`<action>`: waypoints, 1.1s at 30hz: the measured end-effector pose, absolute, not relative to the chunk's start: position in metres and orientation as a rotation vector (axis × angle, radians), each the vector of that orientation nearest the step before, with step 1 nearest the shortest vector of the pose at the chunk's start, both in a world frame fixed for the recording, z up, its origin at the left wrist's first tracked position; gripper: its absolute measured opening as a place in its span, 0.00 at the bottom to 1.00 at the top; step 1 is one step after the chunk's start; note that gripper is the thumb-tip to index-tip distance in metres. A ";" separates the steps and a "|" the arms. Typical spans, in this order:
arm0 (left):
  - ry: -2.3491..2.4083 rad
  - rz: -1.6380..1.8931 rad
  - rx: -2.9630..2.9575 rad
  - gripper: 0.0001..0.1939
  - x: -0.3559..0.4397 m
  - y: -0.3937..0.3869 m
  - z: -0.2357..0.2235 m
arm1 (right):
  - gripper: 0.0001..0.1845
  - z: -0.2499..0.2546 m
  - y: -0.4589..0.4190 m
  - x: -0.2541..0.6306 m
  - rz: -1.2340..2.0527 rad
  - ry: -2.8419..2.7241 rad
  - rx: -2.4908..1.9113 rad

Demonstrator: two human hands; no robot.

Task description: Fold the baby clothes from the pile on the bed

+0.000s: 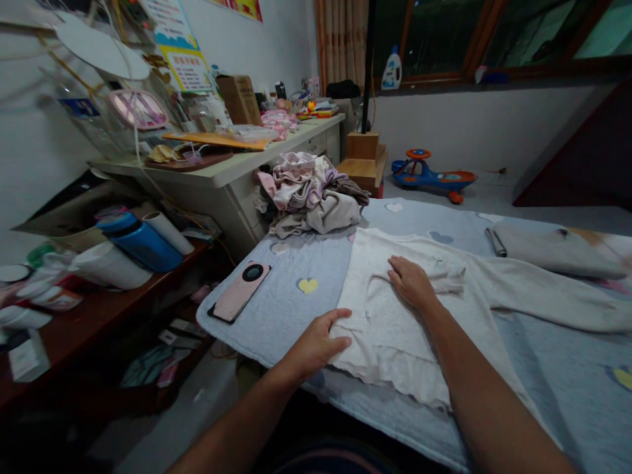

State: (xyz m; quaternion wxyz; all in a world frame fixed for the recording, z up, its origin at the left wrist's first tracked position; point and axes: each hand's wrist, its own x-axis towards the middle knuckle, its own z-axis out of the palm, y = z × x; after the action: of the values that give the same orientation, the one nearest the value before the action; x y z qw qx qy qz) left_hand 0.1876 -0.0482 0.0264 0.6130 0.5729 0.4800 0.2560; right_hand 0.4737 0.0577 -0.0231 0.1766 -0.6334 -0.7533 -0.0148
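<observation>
A white long-sleeved garment (395, 342) lies spread on a grey-blue heart-print quilt (276, 296), one sleeve folded across its front. The right hand (412, 283) rests open and flat on it beside the cuff; the open left hand (316, 345) touches its ruffled edge. A pink-cased phone (239, 291) lies near the left hand, a heap of clothes (311, 194) farther off.

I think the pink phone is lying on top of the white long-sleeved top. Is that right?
No, the head view shows the pink phone with its round black camera lying on the pale blue heart-patterned quilt, beside the white long-sleeved top.
</observation>
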 end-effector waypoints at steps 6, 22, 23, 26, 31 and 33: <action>1.275 0.335 2.038 0.30 0.167 -0.051 0.035 | 0.24 -0.024 0.058 0.475 -0.001 -2.121 -1.778; 1.119 0.012 2.625 0.33 0.208 -0.047 0.014 | 0.24 -0.020 0.059 0.475 0.031 -2.121 -1.743; 1.113 -0.015 2.611 0.34 0.207 -0.047 0.016 | 0.24 -0.019 0.058 0.475 0.038 -2.121 -1.746; 1.048 -0.043 2.581 0.34 0.206 -0.043 0.034 | 0.24 -0.018 0.058 0.475 0.054 -2.121 -1.762; 0.971 0.173 2.583 0.24 0.214 -0.012 0.062 | 0.23 -0.020 0.059 0.476 0.061 -2.114 -1.761; 1.007 0.341 2.626 0.21 0.225 0.012 0.062 | 0.23 -0.021 0.059 0.477 0.056 -2.090 -1.733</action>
State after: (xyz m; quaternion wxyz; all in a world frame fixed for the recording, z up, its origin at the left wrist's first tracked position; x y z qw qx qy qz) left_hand 0.2250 0.0123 0.0625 0.1535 0.9159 0.3512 0.1189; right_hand 0.4769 0.0589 -0.0212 0.2114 -0.6236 -0.7523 0.0201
